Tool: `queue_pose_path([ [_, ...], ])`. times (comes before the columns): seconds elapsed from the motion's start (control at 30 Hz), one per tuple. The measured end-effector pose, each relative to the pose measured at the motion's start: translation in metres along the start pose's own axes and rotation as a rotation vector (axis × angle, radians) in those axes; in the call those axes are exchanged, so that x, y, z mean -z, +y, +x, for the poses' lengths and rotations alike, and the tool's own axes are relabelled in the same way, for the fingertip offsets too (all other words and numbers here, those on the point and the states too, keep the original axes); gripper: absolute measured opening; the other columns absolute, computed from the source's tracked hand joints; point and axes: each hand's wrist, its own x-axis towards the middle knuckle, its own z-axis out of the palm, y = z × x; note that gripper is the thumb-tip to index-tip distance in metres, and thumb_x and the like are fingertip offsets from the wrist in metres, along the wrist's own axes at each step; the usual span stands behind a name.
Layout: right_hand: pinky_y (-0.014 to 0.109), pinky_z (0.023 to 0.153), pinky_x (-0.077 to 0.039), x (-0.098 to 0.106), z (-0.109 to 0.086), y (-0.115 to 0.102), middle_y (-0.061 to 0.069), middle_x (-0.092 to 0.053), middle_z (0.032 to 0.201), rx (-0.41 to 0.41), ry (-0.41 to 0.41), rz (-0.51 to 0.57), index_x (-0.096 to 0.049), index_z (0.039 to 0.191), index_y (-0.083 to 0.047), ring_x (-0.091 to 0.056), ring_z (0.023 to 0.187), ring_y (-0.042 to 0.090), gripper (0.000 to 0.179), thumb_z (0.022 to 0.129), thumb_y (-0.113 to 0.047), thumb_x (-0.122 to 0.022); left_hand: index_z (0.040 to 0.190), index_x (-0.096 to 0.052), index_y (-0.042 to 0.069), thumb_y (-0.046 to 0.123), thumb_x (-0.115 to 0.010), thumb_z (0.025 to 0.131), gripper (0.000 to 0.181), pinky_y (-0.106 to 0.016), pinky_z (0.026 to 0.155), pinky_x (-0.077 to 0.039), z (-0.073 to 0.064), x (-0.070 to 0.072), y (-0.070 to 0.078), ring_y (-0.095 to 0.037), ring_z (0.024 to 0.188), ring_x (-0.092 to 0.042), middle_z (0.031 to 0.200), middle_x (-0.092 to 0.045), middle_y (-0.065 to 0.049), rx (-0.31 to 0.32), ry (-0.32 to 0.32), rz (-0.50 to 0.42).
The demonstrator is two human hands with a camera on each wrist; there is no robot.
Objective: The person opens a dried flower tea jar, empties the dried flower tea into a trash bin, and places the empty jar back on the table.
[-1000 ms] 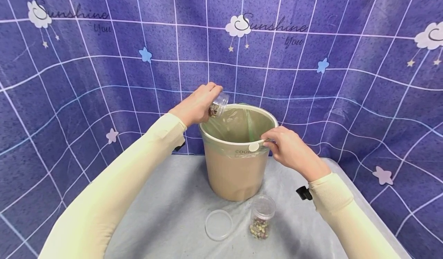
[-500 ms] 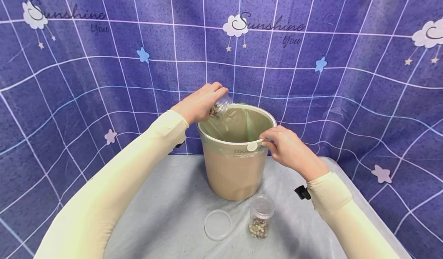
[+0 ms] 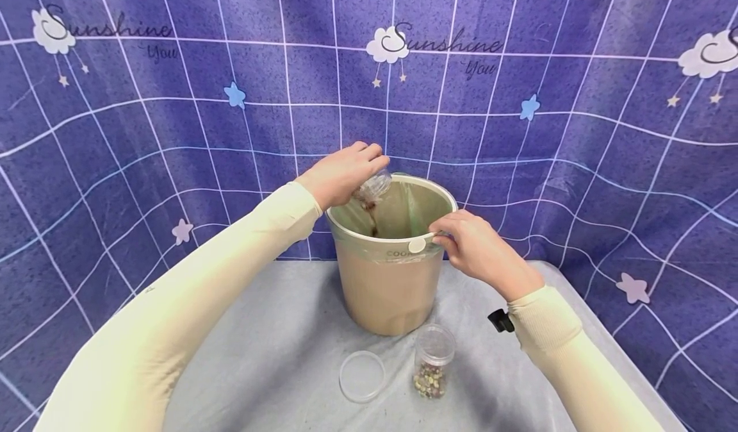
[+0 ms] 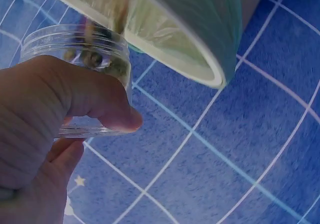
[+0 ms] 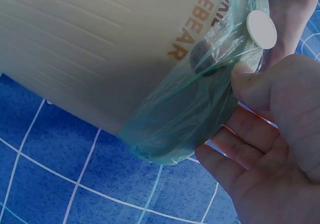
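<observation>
My left hand point(image 3: 344, 172) grips a clear plastic jar point(image 3: 380, 184), tipped over the left side of a beige trash bin point(image 3: 389, 294). A dark stream of small pieces point(image 3: 373, 217) falls from its mouth into the bin. In the left wrist view, the thumb wraps the jar's side and several pieces point(image 4: 92, 58) show near its threaded neck. A thin green trash bag point(image 5: 165, 119) lines the bin and folds over its rim. My right hand point(image 3: 481, 249) pinches the rim and bag at the front right, beside a round white tab point(image 5: 261, 29).
In front of the bin, a second clear jar point(image 3: 434, 348), partly filled with mixed small pieces, stands on the grey-covered table point(image 3: 277, 348). Left of it lies a round translucent lid point(image 3: 362, 377). A blue patterned curtain point(image 3: 311, 66) hangs close behind the bin.
My left hand has moved slightly right and tipped the jar further; pieces now fall from it into the bin. The right hand keeps its hold on the rim.
</observation>
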Motion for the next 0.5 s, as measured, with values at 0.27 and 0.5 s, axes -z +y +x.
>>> queue_pose_path([
  [0.27, 0.045, 0.088, -0.055, 0.001, 0.0, -0.001, 0.005, -0.073, 0.094, 0.006, 0.001, -0.004, -0.075, 0.098, -0.006, -0.069, 0.095, 0.027, 0.01, 0.089, -0.002, -0.075, 0.126, -0.06, 0.004, -0.017, -0.064, 0.083, 0.048, -0.042, 0.103, -0.049, 0.006, 0.0, 0.005, -0.036, 0.111, -0.059, 0.123, -0.062, -0.015, -0.124, 0.049, 0.24],
  [0.5, 0.045, 0.088, -0.055, 0.0, 0.0, 0.001, 0.006, -0.073, 0.094, 0.012, 0.007, -0.004, -0.075, 0.098, -0.005, -0.069, 0.095, 0.028, 0.01, 0.088, -0.001, -0.075, 0.122, -0.06, 0.008, -0.012, -0.063, 0.088, 0.039, -0.039, 0.099, -0.052, 0.007, -0.003, 0.014, -0.031, 0.107, -0.061, 0.121, -0.062, -0.01, -0.188, 0.054, 0.346],
])
